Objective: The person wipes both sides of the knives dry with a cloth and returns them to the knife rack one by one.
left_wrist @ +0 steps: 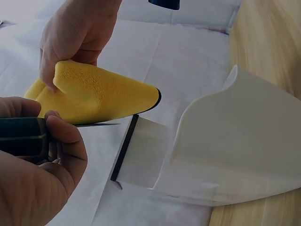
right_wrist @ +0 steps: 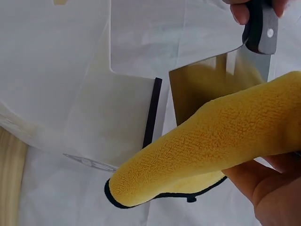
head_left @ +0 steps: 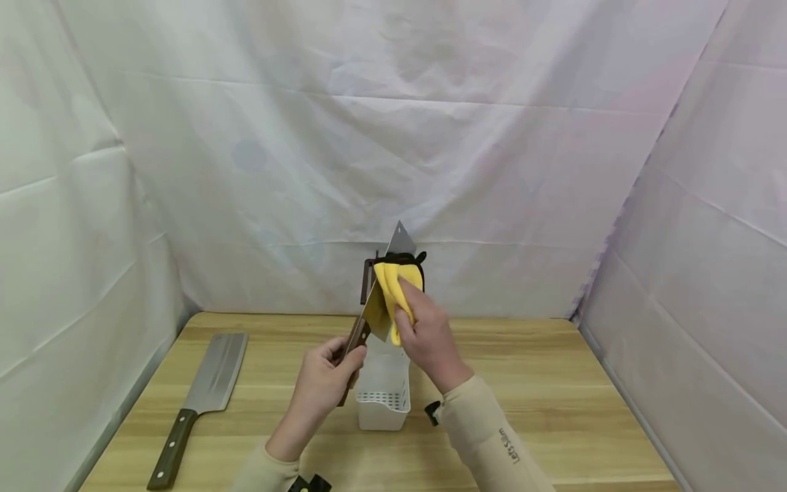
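Observation:
My left hand [head_left: 326,379] grips the dark handle [left_wrist: 21,134] of a cleaver, its blade [right_wrist: 202,84] tilted upward and away over the table. In my right hand [head_left: 430,335] is a folded yellow cloth [head_left: 391,283] with black edging, pinched between thumb and fingers. The cloth lies against the blade and covers its middle. Above the cloth, the blade's far corner with a small hole shows in the head view. Under the hands stands a white plastic holder [head_left: 382,415] with a perforated bottom; a dark-edged upright part [right_wrist: 151,113] rises at its back.
A second cleaver [head_left: 215,372] lies flat on the left of the wood-grain table [head_left: 522,410], its dark riveted handle toward the front. White cloth sheets [head_left: 369,150] hang behind the table and along both sides.

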`<state>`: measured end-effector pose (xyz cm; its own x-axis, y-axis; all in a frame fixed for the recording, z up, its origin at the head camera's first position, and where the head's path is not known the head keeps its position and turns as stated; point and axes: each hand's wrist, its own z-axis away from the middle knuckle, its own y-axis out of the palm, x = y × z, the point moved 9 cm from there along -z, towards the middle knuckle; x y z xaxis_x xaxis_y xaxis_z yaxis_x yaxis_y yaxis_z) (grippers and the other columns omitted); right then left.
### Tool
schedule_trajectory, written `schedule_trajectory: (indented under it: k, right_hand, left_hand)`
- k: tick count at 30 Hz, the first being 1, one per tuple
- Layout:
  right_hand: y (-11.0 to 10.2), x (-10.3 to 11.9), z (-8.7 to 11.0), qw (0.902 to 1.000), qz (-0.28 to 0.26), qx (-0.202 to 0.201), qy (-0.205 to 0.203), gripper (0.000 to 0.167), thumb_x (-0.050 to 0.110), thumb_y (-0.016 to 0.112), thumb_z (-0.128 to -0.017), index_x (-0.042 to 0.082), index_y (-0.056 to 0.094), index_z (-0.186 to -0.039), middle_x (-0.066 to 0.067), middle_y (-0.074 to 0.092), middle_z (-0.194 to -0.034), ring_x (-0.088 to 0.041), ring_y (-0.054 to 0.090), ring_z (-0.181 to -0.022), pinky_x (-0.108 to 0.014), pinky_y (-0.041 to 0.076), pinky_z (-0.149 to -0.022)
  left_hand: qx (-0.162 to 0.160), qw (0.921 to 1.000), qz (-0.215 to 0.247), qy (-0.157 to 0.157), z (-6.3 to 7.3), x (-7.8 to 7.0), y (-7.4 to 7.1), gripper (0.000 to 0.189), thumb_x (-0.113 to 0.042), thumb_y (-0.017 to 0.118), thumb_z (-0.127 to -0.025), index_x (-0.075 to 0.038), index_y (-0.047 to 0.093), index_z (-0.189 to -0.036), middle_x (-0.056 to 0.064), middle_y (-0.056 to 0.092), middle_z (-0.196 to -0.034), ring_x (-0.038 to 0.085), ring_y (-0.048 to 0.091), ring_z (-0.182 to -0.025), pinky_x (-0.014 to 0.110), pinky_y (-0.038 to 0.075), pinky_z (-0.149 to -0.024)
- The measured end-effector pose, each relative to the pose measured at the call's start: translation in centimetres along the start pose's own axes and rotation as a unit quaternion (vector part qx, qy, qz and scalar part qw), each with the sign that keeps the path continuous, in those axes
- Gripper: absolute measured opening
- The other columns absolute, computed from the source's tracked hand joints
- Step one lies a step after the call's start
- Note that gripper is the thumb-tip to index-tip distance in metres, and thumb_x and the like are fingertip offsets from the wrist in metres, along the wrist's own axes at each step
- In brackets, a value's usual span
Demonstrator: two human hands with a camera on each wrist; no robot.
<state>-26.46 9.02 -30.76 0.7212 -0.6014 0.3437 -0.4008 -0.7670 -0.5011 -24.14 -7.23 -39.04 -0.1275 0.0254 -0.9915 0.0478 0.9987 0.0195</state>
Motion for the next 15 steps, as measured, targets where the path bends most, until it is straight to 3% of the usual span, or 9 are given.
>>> schedule_trajectory:
  k: [6, 15]
  right_hand:
    - [1.5, 0.8, 0.2, 0.998, -0.008, 0.062, -0.01, 0.048, 0.001, 0.06, -0.097, -0.004, 0.055, -0.145, -0.02, 0.055, -0.149, -0.037, 0.054, -0.136, -0.049, 0.05, -0.106]
    - [3.1, 1.8, 1.0, 0.9928, 0.013, 0.108, -0.051, 0.051, -0.003, 0.061, -0.095, 0.001, 0.056, -0.146, -0.017, 0.05, -0.154, -0.041, 0.042, -0.145, -0.055, 0.038, -0.116]
  left_hand:
    - [0.007, 0.9998, 0.013, -0.013, -0.3, 0.7, -0.2, 0.021, -0.016, 0.066, -0.102, 0.003, 0.068, -0.094, 0.008, 0.058, -0.071, 0.015, 0.053, -0.058, 0.023, 0.044, -0.052]
    - [0.023, 0.9976, 0.052, -0.038, -0.5, 1.3, -0.4, 0.026, -0.015, 0.055, -0.108, 0.007, 0.068, -0.107, 0.013, 0.061, -0.084, 0.015, 0.057, -0.068, 0.023, 0.051, -0.059]
